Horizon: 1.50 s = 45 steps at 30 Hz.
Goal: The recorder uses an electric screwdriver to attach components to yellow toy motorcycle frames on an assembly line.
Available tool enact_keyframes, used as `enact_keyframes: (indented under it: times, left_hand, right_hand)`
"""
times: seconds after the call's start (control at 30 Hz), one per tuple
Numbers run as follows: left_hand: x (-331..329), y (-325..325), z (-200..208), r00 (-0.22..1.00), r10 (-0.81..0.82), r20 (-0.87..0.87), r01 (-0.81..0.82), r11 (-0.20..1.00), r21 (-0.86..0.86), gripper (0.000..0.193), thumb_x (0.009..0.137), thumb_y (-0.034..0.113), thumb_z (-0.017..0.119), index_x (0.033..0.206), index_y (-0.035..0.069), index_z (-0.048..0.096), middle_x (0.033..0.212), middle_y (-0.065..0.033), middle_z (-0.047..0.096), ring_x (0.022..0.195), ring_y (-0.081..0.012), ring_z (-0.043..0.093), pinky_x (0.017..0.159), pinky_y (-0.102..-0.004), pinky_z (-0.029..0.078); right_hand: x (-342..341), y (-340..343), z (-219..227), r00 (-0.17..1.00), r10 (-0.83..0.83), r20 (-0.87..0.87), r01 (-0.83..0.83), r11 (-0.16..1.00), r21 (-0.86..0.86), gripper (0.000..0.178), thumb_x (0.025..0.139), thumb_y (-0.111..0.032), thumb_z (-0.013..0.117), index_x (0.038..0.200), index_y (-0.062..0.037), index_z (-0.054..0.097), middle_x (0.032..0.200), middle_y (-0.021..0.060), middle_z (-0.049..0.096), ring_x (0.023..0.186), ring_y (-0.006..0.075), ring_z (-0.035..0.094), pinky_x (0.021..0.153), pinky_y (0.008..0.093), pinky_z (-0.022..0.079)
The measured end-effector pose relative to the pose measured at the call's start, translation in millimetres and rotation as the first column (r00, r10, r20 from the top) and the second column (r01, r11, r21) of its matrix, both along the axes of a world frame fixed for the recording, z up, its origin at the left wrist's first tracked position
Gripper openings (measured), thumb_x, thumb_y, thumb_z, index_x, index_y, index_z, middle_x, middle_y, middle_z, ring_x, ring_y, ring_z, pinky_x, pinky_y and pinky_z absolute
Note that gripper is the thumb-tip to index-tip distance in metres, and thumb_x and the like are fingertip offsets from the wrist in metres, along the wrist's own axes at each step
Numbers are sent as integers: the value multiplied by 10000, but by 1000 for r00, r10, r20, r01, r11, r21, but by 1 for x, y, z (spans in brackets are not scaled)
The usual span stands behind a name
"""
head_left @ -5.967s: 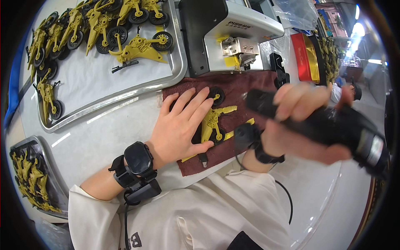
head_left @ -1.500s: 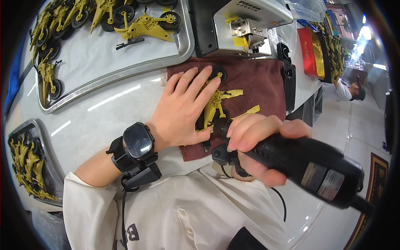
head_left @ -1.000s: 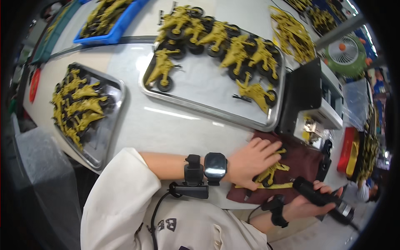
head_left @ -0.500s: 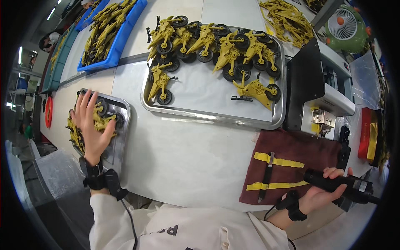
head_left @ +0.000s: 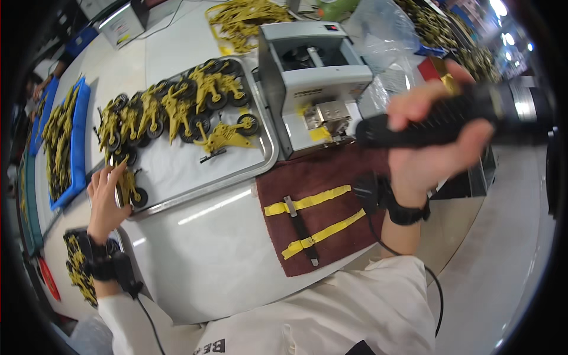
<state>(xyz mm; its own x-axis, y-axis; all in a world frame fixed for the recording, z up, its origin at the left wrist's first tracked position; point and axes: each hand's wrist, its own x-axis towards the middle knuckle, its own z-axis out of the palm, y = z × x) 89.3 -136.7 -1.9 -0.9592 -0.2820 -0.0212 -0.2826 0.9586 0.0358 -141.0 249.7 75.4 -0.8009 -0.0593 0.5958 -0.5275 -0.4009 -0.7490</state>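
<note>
My left hand (head_left: 106, 201) is at the left front corner of a large metal tray (head_left: 204, 190). Its fingers are apart and curved about a yellow toy motorbike (head_left: 126, 184) with a black wheel, which still lies in the tray. Whether they press on it is hard to see. Raised at the right, my right hand (head_left: 435, 142) is wrapped round a thick black electric screwdriver (head_left: 455, 115), both smeared by motion. Several more toy motorbikes (head_left: 177, 106) crowd the back of the tray. Black bands circle both my wrists.
A grey and white machine (head_left: 319, 89) stands right of the tray. Before it lies a maroon cloth (head_left: 325, 231) with yellow tape strips and a black strap. A smaller tray (head_left: 118, 239) of toy motorbikes is beside my left wrist; a blue bin (head_left: 77, 160) of yellow parts stands far left.
My left hand has gone from the small tray to the motorbike in the large tray's corner. The right hand has lifted the screwdriver up off the cloth's edge. The view has turned rightward.
</note>
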Motion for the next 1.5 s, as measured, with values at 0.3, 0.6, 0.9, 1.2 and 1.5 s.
enact_keyframes:
  times: [0.3, 0.6, 0.9, 1.2, 1.5]
  left_hand:
    - [-46, 177, 55, 880, -383, -281, 465, 812, 352, 798, 486, 248, 760, 1237, 110, 529, 1167, -148, 468, 1160, -365, 393, 987, -488, 291]
    - [-96, 256, -66, 822, -362, -439, 549, 708, 444, 896, 612, 462, 741, 1357, 94, 404, 1302, -151, 410, 1183, -351, 366, 979, -469, 268]
    - [-90, 261, -62, 845, -346, -407, 519, 712, 473, 868, 582, 416, 741, 1324, 89, 431, 1385, -132, 373, 1181, -327, 368, 984, -442, 236]
    - [-91, 257, -67, 863, -343, -371, 497, 704, 508, 894, 558, 413, 763, 1321, 97, 419, 1420, -138, 344, 1228, -311, 353, 969, -446, 230]
    - [-96, 252, -68, 864, -357, -354, 501, 667, 551, 863, 597, 415, 744, 1324, 94, 408, 1425, -145, 340, 1249, -302, 370, 970, -452, 248]
  right_hand:
    - [-17, -6, -26, 997, -1, -78, 20, 968, 251, 653, 847, -574, 498, 1173, -22, 371, 628, 82, 495, 495, 187, 494, 530, 318, 438]
    - [59, 35, -37, 924, 382, -23, -383, 923, -39, 924, 755, -733, 496, 1334, -42, 291, 678, 67, 513, 476, 189, 478, 525, 352, 419]
    - [60, 36, -57, 942, 336, -1, -335, 940, 72, 923, 751, -762, 457, 1330, -63, 288, 692, 64, 516, 495, 193, 484, 539, 353, 420]
    - [49, 28, -82, 948, 316, -35, -311, 944, 108, 852, 758, -737, 489, 1235, -50, 326, 683, 67, 517, 475, 182, 482, 499, 341, 423]
    - [46, 24, -80, 884, 465, -44, -443, 866, 232, 791, 773, -658, 564, 1182, -20, 339, 728, 89, 547, 531, 203, 526, 563, 365, 458]
